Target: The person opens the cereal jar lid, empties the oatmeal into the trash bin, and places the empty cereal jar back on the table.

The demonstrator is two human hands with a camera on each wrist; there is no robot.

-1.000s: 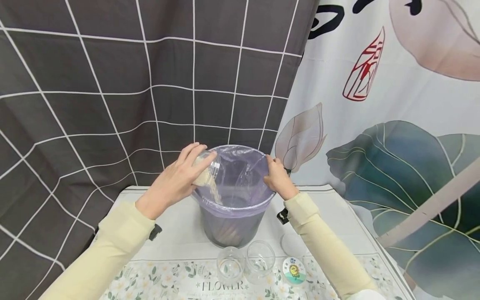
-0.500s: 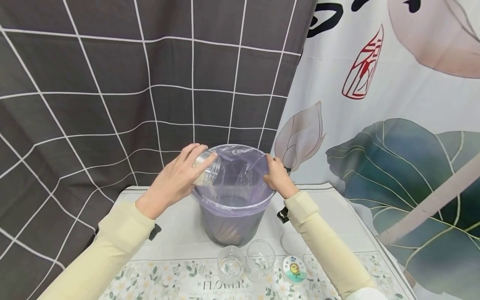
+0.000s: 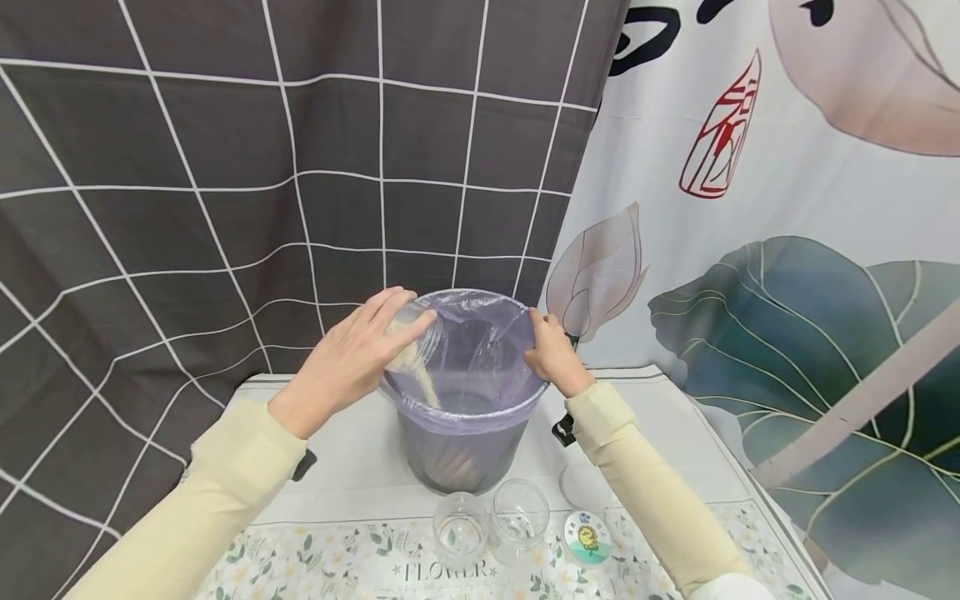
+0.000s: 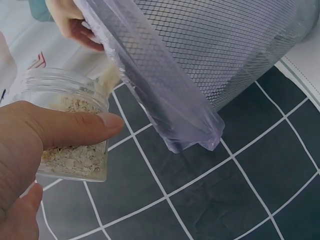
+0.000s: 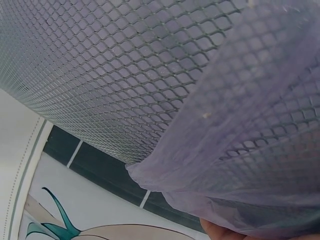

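Note:
My left hand (image 3: pixel 348 354) grips a clear jar (image 4: pixel 75 162) holding pale flakes, thumb across its side. In the head view the jar tilts over the left rim of a mesh trash can (image 3: pixel 457 458), and a stream of flakes (image 3: pixel 427 387) falls from its mouth into the can. A purple bag (image 3: pixel 487 421) lines the can and folds over its rim. On the right side my right hand (image 3: pixel 555 354) grips the bag-covered rim, thumb inside. The right wrist view shows mostly mesh and the bag (image 5: pixel 200 165), with only a bit of the fingers (image 5: pixel 220 231).
In front of the can stand two clear jars (image 3: pixel 460 529) (image 3: pixel 521 521). Beside them lie a round lid with a flower picture (image 3: pixel 588 538) and a whitish round lid (image 3: pixel 585 486). A dark grid curtain (image 3: pixel 337 208) hangs behind the white table (image 3: pixel 337 475).
The stream of flakes thins half a second ago, then shows again now. Both hands keep nearly the same place, and the left still tilts the jar over the rim.

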